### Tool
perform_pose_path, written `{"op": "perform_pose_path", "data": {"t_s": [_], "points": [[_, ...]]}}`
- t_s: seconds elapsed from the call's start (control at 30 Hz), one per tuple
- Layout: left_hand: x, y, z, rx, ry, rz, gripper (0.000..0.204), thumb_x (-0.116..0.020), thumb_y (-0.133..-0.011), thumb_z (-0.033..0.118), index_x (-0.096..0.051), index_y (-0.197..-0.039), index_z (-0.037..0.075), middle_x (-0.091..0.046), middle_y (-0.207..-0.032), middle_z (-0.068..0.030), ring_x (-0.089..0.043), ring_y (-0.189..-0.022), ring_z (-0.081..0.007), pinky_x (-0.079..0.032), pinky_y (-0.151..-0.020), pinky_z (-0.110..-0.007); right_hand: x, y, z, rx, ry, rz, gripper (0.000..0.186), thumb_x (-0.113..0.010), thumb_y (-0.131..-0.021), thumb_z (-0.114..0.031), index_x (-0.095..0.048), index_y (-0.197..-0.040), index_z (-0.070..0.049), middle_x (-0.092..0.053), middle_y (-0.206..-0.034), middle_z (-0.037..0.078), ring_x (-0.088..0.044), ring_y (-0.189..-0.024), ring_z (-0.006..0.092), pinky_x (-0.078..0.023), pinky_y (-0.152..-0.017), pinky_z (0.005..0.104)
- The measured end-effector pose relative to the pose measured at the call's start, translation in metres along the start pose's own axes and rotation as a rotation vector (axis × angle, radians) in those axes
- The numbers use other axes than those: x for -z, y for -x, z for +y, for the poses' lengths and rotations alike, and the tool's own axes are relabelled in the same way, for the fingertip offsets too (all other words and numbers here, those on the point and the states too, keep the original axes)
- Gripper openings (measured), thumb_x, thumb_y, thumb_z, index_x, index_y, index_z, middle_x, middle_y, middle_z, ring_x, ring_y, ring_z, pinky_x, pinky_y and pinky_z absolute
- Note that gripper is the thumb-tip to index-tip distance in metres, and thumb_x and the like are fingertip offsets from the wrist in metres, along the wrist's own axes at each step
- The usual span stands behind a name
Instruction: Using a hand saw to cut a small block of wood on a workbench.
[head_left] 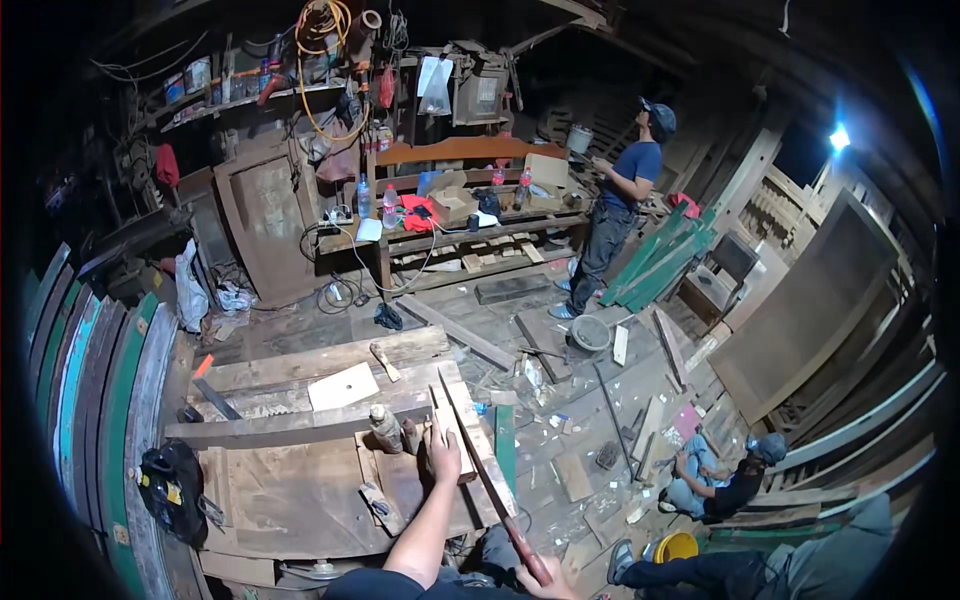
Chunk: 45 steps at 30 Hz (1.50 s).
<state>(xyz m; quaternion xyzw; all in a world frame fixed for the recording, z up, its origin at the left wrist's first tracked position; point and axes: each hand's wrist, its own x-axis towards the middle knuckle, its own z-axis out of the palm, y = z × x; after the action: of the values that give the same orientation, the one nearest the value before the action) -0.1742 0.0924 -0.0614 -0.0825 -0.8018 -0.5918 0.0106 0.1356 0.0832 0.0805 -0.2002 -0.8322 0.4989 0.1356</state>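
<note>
Pale wood [481, 434] under a long tool [496, 490], on the bench's [290, 490] right side.
A bottle [384, 430] stands right of the bench's middle. At the bench's right side, the left hand [443, 456] curls over the wood. Past the bench's near right corner, the right hand [546, 581] grips the tool. If the tool slips, it might hurt the left hand; if held loosely, the wood might slide.

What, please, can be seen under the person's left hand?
Pale wood shows just beyond the left hand; whatever lies directly beneath the hand is covered and cannot be seen.
</note>
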Motion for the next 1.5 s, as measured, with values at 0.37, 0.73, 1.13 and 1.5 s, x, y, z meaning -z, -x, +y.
{"op": "perform_pose_path", "data": {"t_s": [0.37, 0.73, 1.13, 1.5], "points": [[-0.001, -0.013, -0.011, -0.026, -0.072, -0.036, 0.051, -0.05, -0.095, 0.025, -0.041, -0.139, 0.002, -0.051, -0.127, -0.0237, -0.048, -0.12, -0.0373, -0.036, -0.102, -0.039, -0.077, -0.211, 0.042, 0.226, -0.2, 0.113, 0.017, -0.065, -0.079, -0.016, -0.058, -0.077, 0.0, -0.053, -0.058, 0.007, -0.051, -0.051, 0.0169, -0.043, -0.052, 0.0332], [0.009, -0.004, 0.007, 0.016, -0.109, -0.124, 0.051, -0.048, -0.094, 0.025, -0.04, -0.141, 0.006, -0.046, -0.135, -0.0213, -0.045, -0.124, -0.035, -0.035, -0.104, -0.039, -0.016, 0.013, -0.006, -0.004, -0.272, 0.057, 0.013, -0.059, -0.085, -0.015, -0.062, -0.087, -0.003, -0.059, -0.07, 0.011, -0.055, -0.061, 0.0269, -0.043, -0.055, 0.0417], [0.006, -0.008, 0.004, -0.074, -0.149, -0.171, 0.046, -0.047, -0.097, 0.02, -0.043, -0.136, -0.003, -0.052, -0.126, -0.0239, -0.049, -0.118, -0.0357, -0.036, -0.101, -0.039, -0.053, -0.173, 0.046, 0.092, -0.385, 0.048, 0.024, -0.068, -0.078, -0.018, -0.053, -0.071, -0.002, -0.051, -0.059, 0.01, -0.048, -0.053, 0.0199, -0.043, -0.054, 0.037], [0.013, -0.013, -0.026, -0.173, -0.402, -0.147, 0.052, -0.048, -0.097, 0.029, -0.04, -0.137, -0.004, -0.049, -0.132, -0.0243, -0.047, -0.123, -0.0349, -0.033, -0.106, -0.038, -0.05, -0.179, 0.096, 0.235, -0.603, -0.15, 0.025, -0.07, -0.079, -0.021, -0.054, -0.078, -0.002, -0.053, -0.061, 0.008, -0.049, -0.056, 0.0162, -0.044, -0.057, 0.0345]]}}
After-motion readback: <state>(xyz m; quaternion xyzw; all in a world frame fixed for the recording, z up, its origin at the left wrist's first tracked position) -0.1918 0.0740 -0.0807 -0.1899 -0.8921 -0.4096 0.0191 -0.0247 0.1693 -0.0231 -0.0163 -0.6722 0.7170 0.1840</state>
